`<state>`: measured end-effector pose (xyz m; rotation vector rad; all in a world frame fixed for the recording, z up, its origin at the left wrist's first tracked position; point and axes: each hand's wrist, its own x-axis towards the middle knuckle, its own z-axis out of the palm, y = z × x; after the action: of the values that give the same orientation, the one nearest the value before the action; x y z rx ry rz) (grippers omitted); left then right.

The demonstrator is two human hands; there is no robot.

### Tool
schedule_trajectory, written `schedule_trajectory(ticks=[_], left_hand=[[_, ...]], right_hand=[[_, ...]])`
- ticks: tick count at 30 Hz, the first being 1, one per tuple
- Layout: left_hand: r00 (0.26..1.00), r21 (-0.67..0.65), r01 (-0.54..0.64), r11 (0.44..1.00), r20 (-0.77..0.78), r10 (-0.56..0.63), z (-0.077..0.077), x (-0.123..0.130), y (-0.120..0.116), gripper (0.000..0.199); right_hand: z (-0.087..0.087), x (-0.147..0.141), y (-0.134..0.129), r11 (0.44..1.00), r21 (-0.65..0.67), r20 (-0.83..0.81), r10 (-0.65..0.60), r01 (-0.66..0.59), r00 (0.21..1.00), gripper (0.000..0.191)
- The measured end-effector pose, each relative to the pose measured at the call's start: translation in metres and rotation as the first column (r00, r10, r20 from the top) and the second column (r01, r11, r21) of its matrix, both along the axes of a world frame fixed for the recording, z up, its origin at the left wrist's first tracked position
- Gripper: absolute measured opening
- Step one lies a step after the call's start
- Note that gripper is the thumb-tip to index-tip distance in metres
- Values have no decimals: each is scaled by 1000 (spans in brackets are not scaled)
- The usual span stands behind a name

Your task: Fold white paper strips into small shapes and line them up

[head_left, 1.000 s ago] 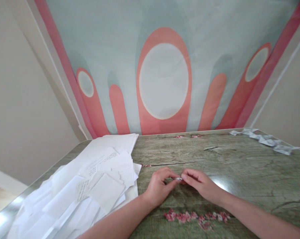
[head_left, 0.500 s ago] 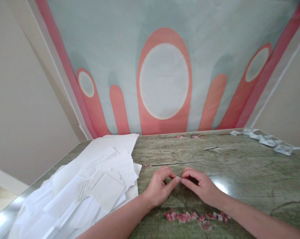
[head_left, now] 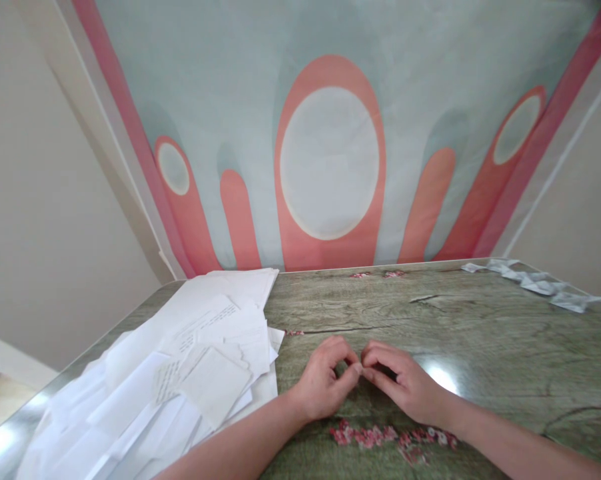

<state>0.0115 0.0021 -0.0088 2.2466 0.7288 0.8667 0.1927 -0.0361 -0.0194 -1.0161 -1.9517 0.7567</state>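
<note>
Left hand [head_left: 325, 380] and right hand [head_left: 410, 383]: thumb and forefinger of each closed in pinch grip, tips meeting just above bench [head_left: 470, 340]. Small piece probably held between; fingertips hide it, so its kind cannot be told. Tip-to-tip hold presumably gives fine control over something so small. Paper pile [head_left: 215, 383], loose and overlapping, some sheets printed, lies just beside left hand, likely for easy reach. Crumpled-looking white pieces [head_left: 535, 285] sit in row along far right edge, well apart from hands, perhaps to keep them separate from pile.
</note>
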Motion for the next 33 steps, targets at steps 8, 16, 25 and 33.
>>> schedule_trajectory(ticks=[8,16,25,33], left_hand=[[992,-155,-117,981,31,123,-5,1,7,33],[982,-173,-179,968,25,186,-12,3,8,20],[989,-55,-145,988,-30,143,-10,0,8,13],[976,-108,-215,971,2,216,-13,2,8,13]], right_hand=[[-6,5,8,985,-27,-36,-174,173,984,20],[-8,4,8,974,-7,-48,-226,226,973,20],[-7,3,6,986,35,-16,-160,161,987,17],[-15,7,12,981,36,54,-192,190,980,18]])
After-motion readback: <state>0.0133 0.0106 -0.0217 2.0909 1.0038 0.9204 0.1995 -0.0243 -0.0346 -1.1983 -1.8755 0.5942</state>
